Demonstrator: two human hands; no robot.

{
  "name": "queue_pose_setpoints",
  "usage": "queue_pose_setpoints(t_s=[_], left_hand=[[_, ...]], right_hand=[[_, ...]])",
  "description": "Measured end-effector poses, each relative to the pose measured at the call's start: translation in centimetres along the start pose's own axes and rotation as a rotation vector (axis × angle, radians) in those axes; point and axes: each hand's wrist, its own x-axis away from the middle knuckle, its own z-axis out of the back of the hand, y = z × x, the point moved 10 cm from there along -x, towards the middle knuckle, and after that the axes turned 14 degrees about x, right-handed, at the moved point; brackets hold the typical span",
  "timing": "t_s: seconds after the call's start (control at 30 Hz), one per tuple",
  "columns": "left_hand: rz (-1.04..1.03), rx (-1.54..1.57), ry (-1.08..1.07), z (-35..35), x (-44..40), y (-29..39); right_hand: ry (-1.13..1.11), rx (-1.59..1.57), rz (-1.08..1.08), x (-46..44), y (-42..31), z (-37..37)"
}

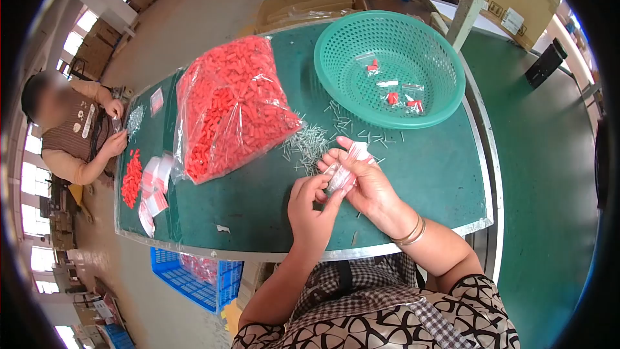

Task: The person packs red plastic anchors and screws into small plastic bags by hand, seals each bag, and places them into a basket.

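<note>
Small clear zip bags with red lines along their tops lie between my two hands. My right hand is curled round the bags, their ends showing past its fingers. The fingertips of my left hand pinch the near edge of the bags. Just beyond my hands is a loose pile of metal screws, some scattered toward the basket. A large clear bag of red plastic plugs lies beyond my left hand. Whether anything is inside the bags I hold cannot be made out.
A green basket at the far right holds several small filled bags. Left on the table are loose red plugs and more zip bags. Another person works at the left edge. A blue crate stands below.
</note>
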Motion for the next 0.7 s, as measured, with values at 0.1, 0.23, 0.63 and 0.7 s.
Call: queue_pose_setpoints(t_s=[0.1, 0.23, 0.63, 0.7], left_hand=[[0.085, 0.039, 0.040, 0.0, 0.1, -1.9], [0.168, 0.230, 0.113, 0.1, -0.3, -3.7], [-0.250, -0.230, 0.108, 1.0, -0.7, 2.1], [-0.156, -0.149, 0.100, 1.3, -0.7, 1.0]], right_hand=[[-0.054, 0.033, -0.004, -0.1, 0.6, -0.4], [-0.071, 0.152, -0.011, 0.7, 0.6, -1.6], [-0.055, 0.095, 0.012, 0.5, 0.3, -1.3], [-0.063, 0.077, 0.004, 0.4, 0.3, -1.2]])
